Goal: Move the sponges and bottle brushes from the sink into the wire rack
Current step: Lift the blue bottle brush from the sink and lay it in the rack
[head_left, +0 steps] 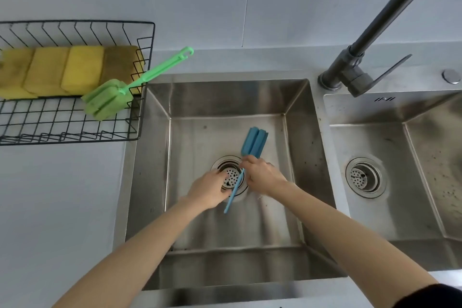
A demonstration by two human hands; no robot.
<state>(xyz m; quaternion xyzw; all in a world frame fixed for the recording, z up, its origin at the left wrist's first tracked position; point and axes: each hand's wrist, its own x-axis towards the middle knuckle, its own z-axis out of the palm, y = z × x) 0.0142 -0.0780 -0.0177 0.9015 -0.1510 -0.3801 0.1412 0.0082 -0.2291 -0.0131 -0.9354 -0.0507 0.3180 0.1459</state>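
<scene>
A blue bottle brush (253, 144) is in the left sink basin (155, 157), its sponge head pointing away from me and its thin handle running down over the drain. My right hand (262, 175) is closed on the handle just below the head. My left hand (208, 189) hovers over the drain beside the handle, fingers curled, holding nothing that I can see. The black wire rack (140, 107) on the counter at left holds several yellow sponges (82, 70) and a green bottle brush (107, 101), whose handle sticks out over the rack's right rim.
A dark faucet (350, 75) rises between the two basins and leans up to the right. A second basin (362, 132) with its own drain lies at right. A round drain strainer (231, 177) sits under my hands. Grey counter surrounds the rack.
</scene>
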